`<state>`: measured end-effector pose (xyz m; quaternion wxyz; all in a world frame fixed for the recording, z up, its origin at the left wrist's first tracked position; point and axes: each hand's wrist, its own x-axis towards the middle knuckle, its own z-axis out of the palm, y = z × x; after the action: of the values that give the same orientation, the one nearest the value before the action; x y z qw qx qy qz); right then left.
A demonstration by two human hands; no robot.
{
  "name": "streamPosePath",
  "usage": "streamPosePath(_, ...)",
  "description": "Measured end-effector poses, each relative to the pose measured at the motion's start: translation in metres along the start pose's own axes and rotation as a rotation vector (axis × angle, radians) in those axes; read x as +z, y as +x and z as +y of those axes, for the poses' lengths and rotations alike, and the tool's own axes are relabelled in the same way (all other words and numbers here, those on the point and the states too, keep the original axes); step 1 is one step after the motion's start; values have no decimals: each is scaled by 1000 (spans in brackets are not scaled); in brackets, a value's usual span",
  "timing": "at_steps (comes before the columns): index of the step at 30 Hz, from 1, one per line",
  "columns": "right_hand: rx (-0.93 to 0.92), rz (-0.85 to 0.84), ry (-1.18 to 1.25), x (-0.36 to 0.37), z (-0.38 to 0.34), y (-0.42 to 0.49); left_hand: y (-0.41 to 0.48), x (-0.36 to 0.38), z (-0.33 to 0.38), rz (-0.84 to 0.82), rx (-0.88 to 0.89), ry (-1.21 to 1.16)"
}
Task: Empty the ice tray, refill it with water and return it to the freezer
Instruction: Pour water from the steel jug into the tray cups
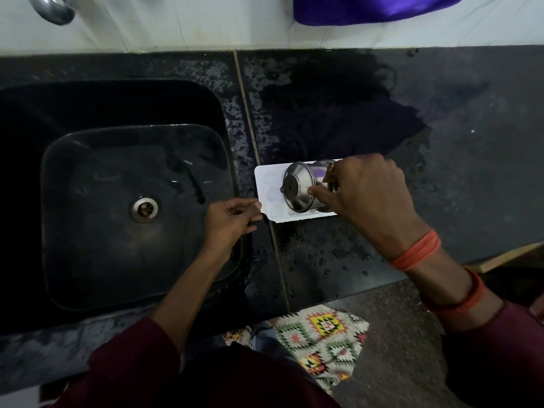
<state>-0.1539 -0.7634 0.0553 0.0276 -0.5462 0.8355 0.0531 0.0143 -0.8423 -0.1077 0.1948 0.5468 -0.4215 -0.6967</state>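
A white ice tray (266, 184) lies flat on the wet black counter, just right of the sink. My left hand (231, 220) pinches the tray's near left corner. My right hand (368, 192) grips a small steel cup (300, 187), tipped on its side over the middle of the tray with its mouth pointing left. The tray's right part is hidden under the cup and my right hand. Whether water stands in the pockets is too faint to tell.
A black square sink (88, 201) with a steel drain (144, 208) lies at the left. A steel tap (53, 8) hangs at the top left. Purple cloth (374, 8) sits against the back wall. The counter (456, 142) carries puddles and drops.
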Motion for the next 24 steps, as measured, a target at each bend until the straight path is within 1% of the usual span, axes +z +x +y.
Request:
streamPosePath(15,40,-23,44,0,6,4,0,0,-1,10,-3,-9)
streamPosePath(24,39,18,56,7,5,17,2,1,-1,12,-14,-12)
